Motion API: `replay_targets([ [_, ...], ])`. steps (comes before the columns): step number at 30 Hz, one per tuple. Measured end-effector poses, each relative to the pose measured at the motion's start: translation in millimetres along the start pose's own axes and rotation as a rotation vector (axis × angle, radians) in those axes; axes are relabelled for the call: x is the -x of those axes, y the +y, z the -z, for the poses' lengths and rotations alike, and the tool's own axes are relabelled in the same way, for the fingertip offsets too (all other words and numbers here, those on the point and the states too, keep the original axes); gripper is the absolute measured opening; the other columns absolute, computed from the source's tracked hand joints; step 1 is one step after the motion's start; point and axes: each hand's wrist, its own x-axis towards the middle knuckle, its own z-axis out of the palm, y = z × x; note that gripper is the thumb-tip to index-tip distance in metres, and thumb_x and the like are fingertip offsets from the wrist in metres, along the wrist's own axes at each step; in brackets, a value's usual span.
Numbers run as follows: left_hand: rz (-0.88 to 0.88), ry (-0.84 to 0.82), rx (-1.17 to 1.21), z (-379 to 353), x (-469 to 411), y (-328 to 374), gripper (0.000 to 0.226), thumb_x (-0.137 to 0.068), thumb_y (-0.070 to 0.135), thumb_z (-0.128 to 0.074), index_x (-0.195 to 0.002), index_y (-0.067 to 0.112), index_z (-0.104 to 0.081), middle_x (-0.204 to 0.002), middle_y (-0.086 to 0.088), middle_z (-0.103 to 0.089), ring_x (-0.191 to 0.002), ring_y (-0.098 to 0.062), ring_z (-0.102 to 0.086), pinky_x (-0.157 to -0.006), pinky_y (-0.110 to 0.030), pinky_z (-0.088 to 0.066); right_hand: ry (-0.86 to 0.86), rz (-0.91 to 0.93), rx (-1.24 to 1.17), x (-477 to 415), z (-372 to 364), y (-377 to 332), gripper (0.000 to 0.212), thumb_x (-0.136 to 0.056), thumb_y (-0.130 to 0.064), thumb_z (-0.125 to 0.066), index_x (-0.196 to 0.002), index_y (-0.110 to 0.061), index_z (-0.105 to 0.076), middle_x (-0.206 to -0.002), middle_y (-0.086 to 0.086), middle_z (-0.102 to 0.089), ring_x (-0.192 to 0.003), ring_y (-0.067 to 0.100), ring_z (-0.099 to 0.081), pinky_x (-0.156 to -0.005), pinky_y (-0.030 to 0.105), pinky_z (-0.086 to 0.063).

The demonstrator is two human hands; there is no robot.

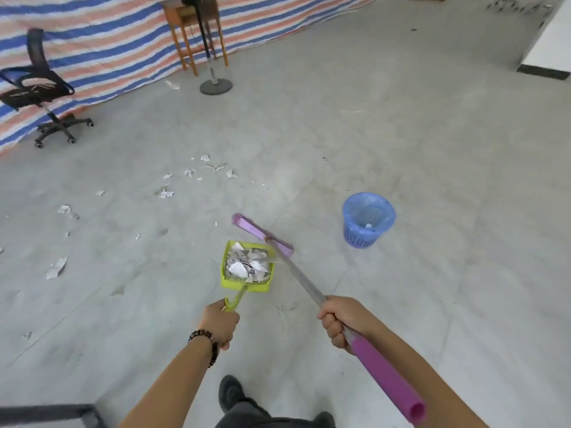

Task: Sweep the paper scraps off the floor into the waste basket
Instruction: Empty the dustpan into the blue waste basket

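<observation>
A dark shoe [231, 393] stands on the grey floor [401, 149] nearest the camera, below and between the two forearms. The left hand [220, 322], with a bead bracelet [207, 342] at the wrist, has its fingers [225, 345] curled tight around the handle of a lime-green dustpan [247, 267]. The pan reaches forward from those fingers and is heaped with white paper scraps [245, 264]. The right hand [343, 319] is closed in a fist around the shaft of a broom [296, 270]; the purple grip end sticks out behind the fingers toward the camera, and the metal shaft runs forward and leftward from them to a lilac broom head [261, 233], which lies just past the far right edge of the dustpan, touching or nearly touching it.

Ahead and to the right of the right hand's fingers, well apart from the broom head, stands the blue waste basket [367, 220], upright, lined with a thin bag, with a little paper visible inside.

Forward and to the left of the left hand's fingers, loose scraps [167, 193] lie scattered over the floor. Farther off are a black office chair [40, 88] at left, a round-based fan stand [214, 78], a wooden table [194, 29], and a striped tarp [108, 47] hung behind them
</observation>
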Motion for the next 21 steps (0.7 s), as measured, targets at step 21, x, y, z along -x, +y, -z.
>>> replay_targets([
  [21,-0.415,-0.304,-0.12,-136.4,-77.8,249.0,0.058,-0.083,-0.001,-0.042,-0.126,0.034,-0.056,-0.057,-0.001,-0.031,-0.042,-0.017,-0.023,-0.041,-0.018,-0.025,0.361,0.315,-0.577,1.8,120.7,-132.4,0.03,-0.09,0.002,-0.043,-0.075,-0.022,-0.035,-0.048,-0.008,-0.028,-0.032,0.004,-0.023,-0.031,0.013,-0.019],
])
